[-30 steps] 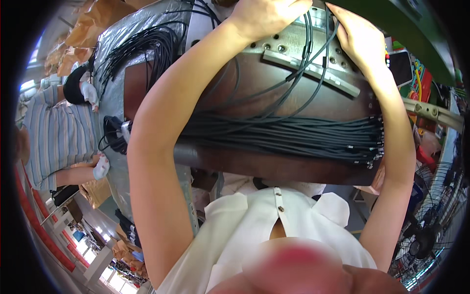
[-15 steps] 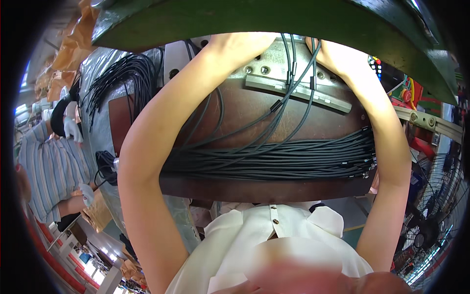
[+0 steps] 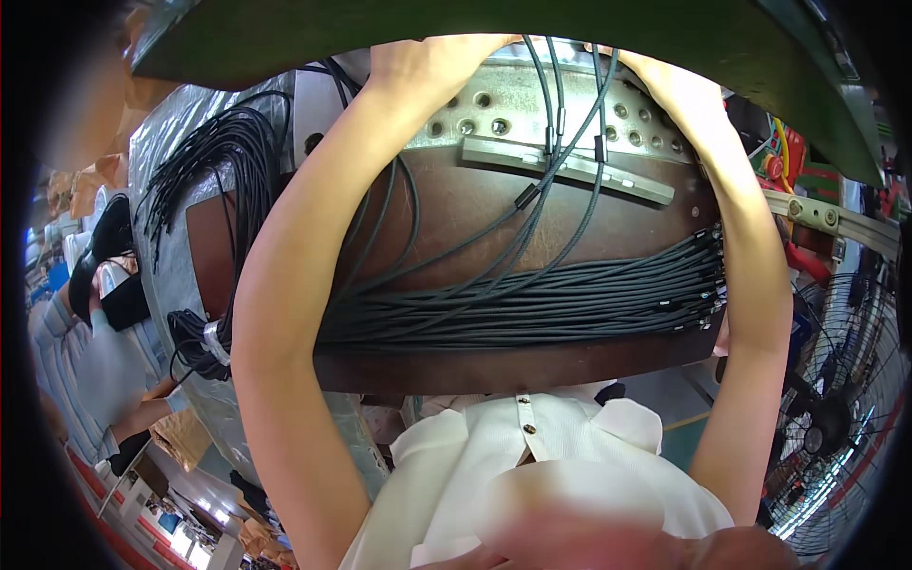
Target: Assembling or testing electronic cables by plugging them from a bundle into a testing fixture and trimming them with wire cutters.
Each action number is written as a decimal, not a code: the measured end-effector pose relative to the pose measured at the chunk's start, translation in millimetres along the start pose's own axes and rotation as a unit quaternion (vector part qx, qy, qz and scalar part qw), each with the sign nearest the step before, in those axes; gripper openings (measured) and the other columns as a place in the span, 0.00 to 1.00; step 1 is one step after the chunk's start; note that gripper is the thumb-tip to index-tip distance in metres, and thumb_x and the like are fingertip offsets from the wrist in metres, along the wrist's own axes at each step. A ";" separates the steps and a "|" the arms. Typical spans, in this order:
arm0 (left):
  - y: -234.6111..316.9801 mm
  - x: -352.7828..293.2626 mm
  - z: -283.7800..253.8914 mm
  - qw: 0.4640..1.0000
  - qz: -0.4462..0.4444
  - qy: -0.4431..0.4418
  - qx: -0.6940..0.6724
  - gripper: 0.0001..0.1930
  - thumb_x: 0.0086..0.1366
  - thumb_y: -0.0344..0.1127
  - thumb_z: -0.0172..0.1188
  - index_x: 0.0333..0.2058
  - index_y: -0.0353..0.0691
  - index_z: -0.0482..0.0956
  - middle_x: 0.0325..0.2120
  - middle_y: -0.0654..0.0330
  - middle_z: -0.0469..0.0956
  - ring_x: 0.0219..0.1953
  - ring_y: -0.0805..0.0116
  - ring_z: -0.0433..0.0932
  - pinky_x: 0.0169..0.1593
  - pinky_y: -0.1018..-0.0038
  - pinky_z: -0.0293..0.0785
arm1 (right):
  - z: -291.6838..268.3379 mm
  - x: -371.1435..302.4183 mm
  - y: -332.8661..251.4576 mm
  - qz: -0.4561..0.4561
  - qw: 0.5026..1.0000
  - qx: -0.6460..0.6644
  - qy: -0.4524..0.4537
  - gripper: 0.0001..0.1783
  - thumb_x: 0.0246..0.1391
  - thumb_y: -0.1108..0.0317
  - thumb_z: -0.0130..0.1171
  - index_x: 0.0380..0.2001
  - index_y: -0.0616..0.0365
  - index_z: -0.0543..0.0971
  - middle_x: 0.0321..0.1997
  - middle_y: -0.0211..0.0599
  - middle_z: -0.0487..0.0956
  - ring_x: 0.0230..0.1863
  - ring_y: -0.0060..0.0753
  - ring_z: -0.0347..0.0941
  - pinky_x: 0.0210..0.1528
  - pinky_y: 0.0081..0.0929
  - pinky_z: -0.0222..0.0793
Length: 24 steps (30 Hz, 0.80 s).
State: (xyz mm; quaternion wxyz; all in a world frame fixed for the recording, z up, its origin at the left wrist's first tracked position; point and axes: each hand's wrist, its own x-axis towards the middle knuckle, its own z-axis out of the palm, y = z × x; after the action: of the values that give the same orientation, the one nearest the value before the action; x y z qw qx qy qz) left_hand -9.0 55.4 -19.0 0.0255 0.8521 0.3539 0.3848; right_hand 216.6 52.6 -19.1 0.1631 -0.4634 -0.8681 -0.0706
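Note:
Both my arms reach forward beneath a green machine housing. My left hand lies at the far edge of a drilled metal plate, its fingers hidden by the housing. To its right, my right hand is in the same position, fingers also out of sight. Several thin black cables run up between my hands and under the housing. They cross a grey metal bar on the plate's near side. What the fingers touch cannot be made out.
A bundle of black cables lies across the brown board in front of me. More cables hang in a loop at the left. A black fan stands at the right. At the far left, a person in striped clothing is nearby.
My view has shifted slightly, so more of the drilled plate shows and the housing sits higher. Both hands stay under the housing. The person at the left has changed posture.

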 end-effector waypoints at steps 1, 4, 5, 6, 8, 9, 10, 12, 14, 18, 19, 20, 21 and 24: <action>-0.8 1.0 0.9 1.000 0.001 0.001 0.001 0.09 0.61 0.35 0.58 0.35 0.36 0.81 0.28 0.51 0.80 0.30 0.54 0.78 0.36 0.63 0.75 | -0.4 0.1 0.9 0.003 1.000 0.000 0.000 0.14 0.54 0.57 0.56 0.37 0.55 0.79 0.30 0.44 0.79 0.30 0.46 0.76 0.34 0.39 0.71; -1.5 -2.0 1.6 1.000 -0.002 -0.007 0.005 0.09 0.61 0.35 0.58 0.35 0.36 0.81 0.28 0.51 0.80 0.30 0.54 0.78 0.36 0.63 0.75 | -0.1 -0.4 -3.0 0.006 1.000 0.011 -0.006 0.15 0.54 0.56 0.56 0.38 0.56 0.79 0.32 0.45 0.79 0.32 0.46 0.75 0.36 0.40 0.71; -1.7 -2.7 0.3 1.000 -0.003 -0.008 0.004 0.09 0.61 0.35 0.58 0.35 0.36 0.81 0.28 0.51 0.80 0.30 0.53 0.78 0.36 0.63 0.75 | 0.0 0.1 -4.2 0.007 1.000 0.015 -0.006 0.16 0.55 0.56 0.56 0.38 0.56 0.79 0.32 0.45 0.79 0.32 0.46 0.75 0.36 0.40 0.71; -2.3 -2.6 -0.5 1.000 -0.003 -0.010 0.005 0.09 0.61 0.35 0.58 0.35 0.36 0.81 0.28 0.50 0.80 0.30 0.53 0.78 0.36 0.63 0.75 | 0.3 1.3 -5.1 0.006 1.000 0.016 -0.007 0.16 0.55 0.56 0.56 0.39 0.56 0.79 0.33 0.45 0.79 0.33 0.47 0.75 0.37 0.40 0.71; -1.7 -2.3 -0.6 1.000 -0.003 -0.011 0.007 0.09 0.61 0.35 0.58 0.35 0.36 0.81 0.28 0.50 0.80 0.30 0.53 0.78 0.36 0.63 0.75 | -1.2 1.4 -4.9 0.010 1.000 0.021 -0.010 0.17 0.55 0.55 0.56 0.39 0.56 0.78 0.34 0.46 0.79 0.34 0.47 0.75 0.38 0.40 0.71; -1.0 -1.8 -0.2 1.000 -0.001 -0.012 0.007 0.09 0.61 0.35 0.58 0.35 0.36 0.81 0.28 0.50 0.80 0.30 0.53 0.78 0.36 0.63 0.75 | -1.6 1.4 -3.7 0.014 1.000 0.021 -0.010 0.17 0.55 0.55 0.56 0.40 0.57 0.78 0.34 0.46 0.79 0.35 0.47 0.75 0.39 0.41 0.71; -0.8 -1.5 -0.9 1.000 0.000 -0.015 0.008 0.09 0.61 0.35 0.58 0.35 0.36 0.81 0.28 0.50 0.80 0.30 0.53 0.78 0.36 0.63 0.75 | -2.2 0.6 -3.0 0.021 0.999 0.024 -0.010 0.18 0.55 0.55 0.56 0.40 0.57 0.78 0.35 0.47 0.79 0.35 0.48 0.75 0.39 0.41 0.71; 0.1 1.5 -1.1 1.000 0.002 -0.020 0.008 0.09 0.61 0.35 0.58 0.35 0.36 0.81 0.28 0.50 0.80 0.30 0.53 0.78 0.36 0.63 0.75 | -6.4 -0.2 -1.8 0.038 0.999 0.031 -0.021 0.18 0.55 0.54 0.55 0.41 0.57 0.78 0.36 0.47 0.79 0.37 0.48 0.75 0.41 0.41 0.70; -1.4 3.0 -0.3 1.000 0.004 -0.022 0.009 0.09 0.61 0.35 0.59 0.35 0.36 0.81 0.28 0.50 0.80 0.30 0.53 0.78 0.36 0.63 0.75 | -8.8 1.7 -3.1 0.048 0.998 0.034 -0.037 0.19 0.55 0.54 0.55 0.42 0.57 0.78 0.37 0.48 0.79 0.38 0.48 0.75 0.42 0.42 0.70; -5.9 6.4 -4.7 0.999 0.009 -0.026 0.024 0.09 0.61 0.35 0.59 0.35 0.36 0.81 0.28 0.50 0.80 0.30 0.53 0.78 0.36 0.63 0.75 | -10.2 9.2 -11.5 0.070 0.994 0.041 -0.073 0.20 0.56 0.53 0.55 0.43 0.58 0.78 0.39 0.49 0.79 0.40 0.49 0.75 0.44 0.42 0.70; -7.8 8.0 -5.0 0.999 0.010 -0.029 0.027 0.09 0.61 0.35 0.59 0.35 0.35 0.81 0.28 0.50 0.80 0.30 0.53 0.78 0.36 0.62 0.75 | -10.6 11.3 -12.3 0.084 0.992 0.048 -0.086 0.21 0.56 0.53 0.55 0.44 0.58 0.77 0.40 0.49 0.79 0.41 0.50 0.75 0.45 0.42 0.70; -8.3 8.8 -5.2 0.999 0.012 -0.032 0.030 0.09 0.61 0.35 0.59 0.36 0.35 0.81 0.28 0.50 0.80 0.30 0.53 0.78 0.37 0.62 0.75 | -11.9 10.3 -13.8 0.101 0.988 0.057 -0.104 0.21 0.56 0.53 0.55 0.44 0.58 0.77 0.41 0.50 0.79 0.41 0.50 0.75 0.45 0.43 0.70; -7.7 8.1 -4.9 0.999 0.012 -0.033 0.033 0.09 0.61 0.35 0.59 0.36 0.35 0.81 0.28 0.50 0.80 0.30 0.53 0.78 0.37 0.62 0.75 | -13.0 7.9 -12.4 0.129 0.982 0.070 -0.119 0.22 0.56 0.53 0.55 0.44 0.59 0.77 0.41 0.50 0.79 0.42 0.50 0.75 0.46 0.43 0.70; -6.6 1.4 -12.5 0.998 0.010 -0.036 0.056 0.09 0.61 0.35 0.59 0.36 0.35 0.80 0.28 0.50 0.80 0.30 0.53 0.78 0.37 0.62 0.75 | -12.9 -15.1 -1.5 0.204 0.968 0.130 -0.063 0.21 0.58 0.55 0.53 0.47 0.60 0.76 0.43 0.50 0.79 0.44 0.48 0.75 0.48 0.40 0.69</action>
State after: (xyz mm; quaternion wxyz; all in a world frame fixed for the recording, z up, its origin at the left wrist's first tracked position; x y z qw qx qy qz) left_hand -20.7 58.3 -11.4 -0.0131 0.8690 0.3648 0.3340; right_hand 226.0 36.5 -12.3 0.1775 -0.6093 -0.7654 0.1071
